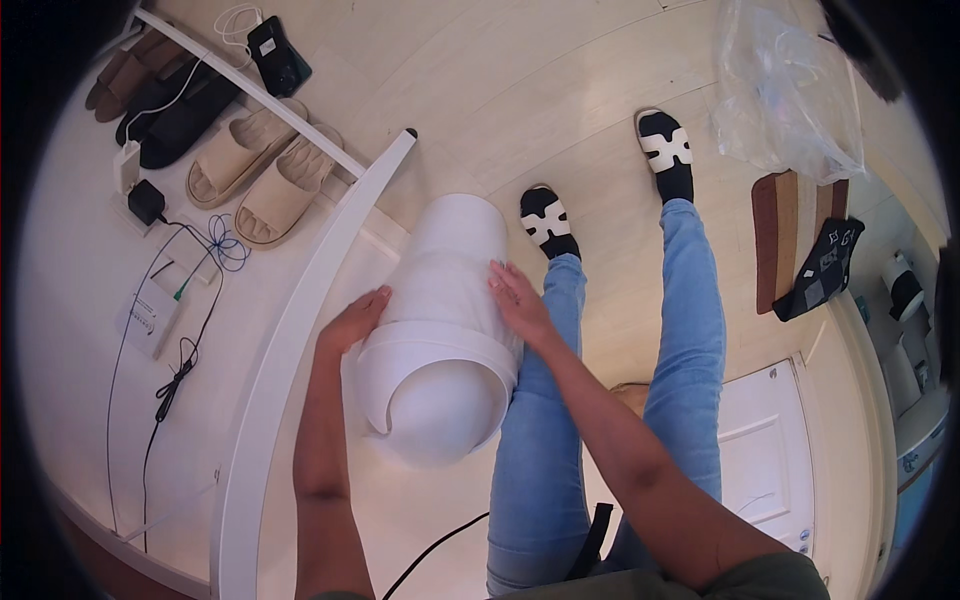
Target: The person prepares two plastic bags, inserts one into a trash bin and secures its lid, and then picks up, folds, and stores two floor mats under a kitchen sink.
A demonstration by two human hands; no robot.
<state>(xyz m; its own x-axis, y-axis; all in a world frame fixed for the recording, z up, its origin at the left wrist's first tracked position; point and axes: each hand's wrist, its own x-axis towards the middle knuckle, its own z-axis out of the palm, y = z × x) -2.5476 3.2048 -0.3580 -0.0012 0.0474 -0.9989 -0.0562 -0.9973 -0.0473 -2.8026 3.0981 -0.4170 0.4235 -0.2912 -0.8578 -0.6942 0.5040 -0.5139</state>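
Observation:
A white plastic bin with a domed swing lid [439,409] is beside my left leg, its base on or close to the floor; I cannot tell which. What looks like a thin translucent liner [442,289] wraps its body below the lid's rim. My left hand [360,319] presses against the left side of the bin, just below the rim. Against the opposite side lies my right hand [519,301], fingers extended along the liner. Both hands hold the bin between them.
A white shelf frame [300,322] rises close on the left. Beyond it are beige slippers [277,199], dark shoes [187,112], cables and a black adapter [146,201]. A clear plastic bag [780,97] lies at upper right, near a striped mat [776,240]. A white door [769,442] stands lower right.

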